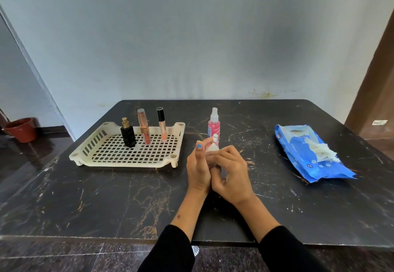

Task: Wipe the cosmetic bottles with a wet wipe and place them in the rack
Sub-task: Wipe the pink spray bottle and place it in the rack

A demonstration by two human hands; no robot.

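a dark veined counter [106, 197] stands against a pale wall. the small white bottle [213, 146] is held at its middle, long axis tipped toward twelve o'clock. the left hand [198, 169] grips its side, fingers curled; the right hand [231, 175] closes round its lower end over what may be a wipe, mostly hidden. the rack [85, 150] lies at ten o'clock, nearer the left hand, three bottles upright in it. a pink spray bottle [213, 122] waits at twelve; the wipe pack [309, 160] at three.

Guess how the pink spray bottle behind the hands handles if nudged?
The pink spray bottle is tall and narrow on a small base, so probably tips easily. It looks like smooth plastic, likely slick once wiped. Round body: would probably roll if toppled.
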